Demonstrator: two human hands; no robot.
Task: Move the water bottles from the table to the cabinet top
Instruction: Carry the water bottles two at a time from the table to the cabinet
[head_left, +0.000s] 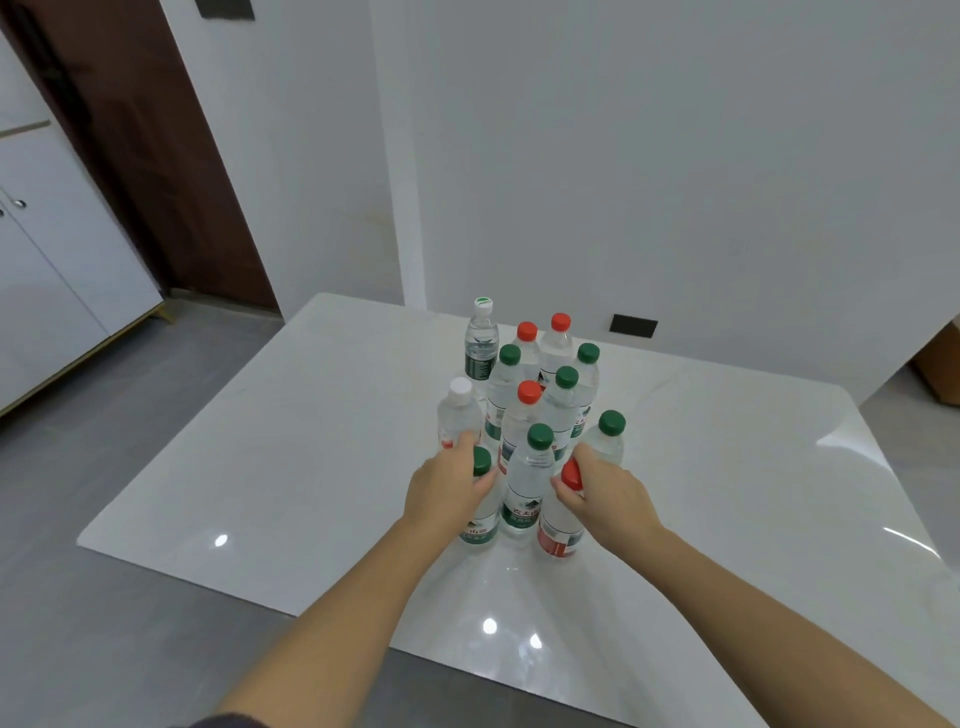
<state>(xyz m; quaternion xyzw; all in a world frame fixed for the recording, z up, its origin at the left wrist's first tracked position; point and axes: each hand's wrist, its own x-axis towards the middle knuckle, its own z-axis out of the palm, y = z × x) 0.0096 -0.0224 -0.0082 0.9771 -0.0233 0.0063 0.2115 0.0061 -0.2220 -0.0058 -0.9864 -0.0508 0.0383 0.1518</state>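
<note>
Cluster of upright water bottles (530, 415) on the white table (260, 467). My left hand (447, 488) curls its grip closed around the neck of a green-capped bottle (480, 519) at the near left; my right hand (605, 499) grips likewise below the cap of a red-capped bottle (560, 535) at the near right. Both bottles stand on the table.
</note>
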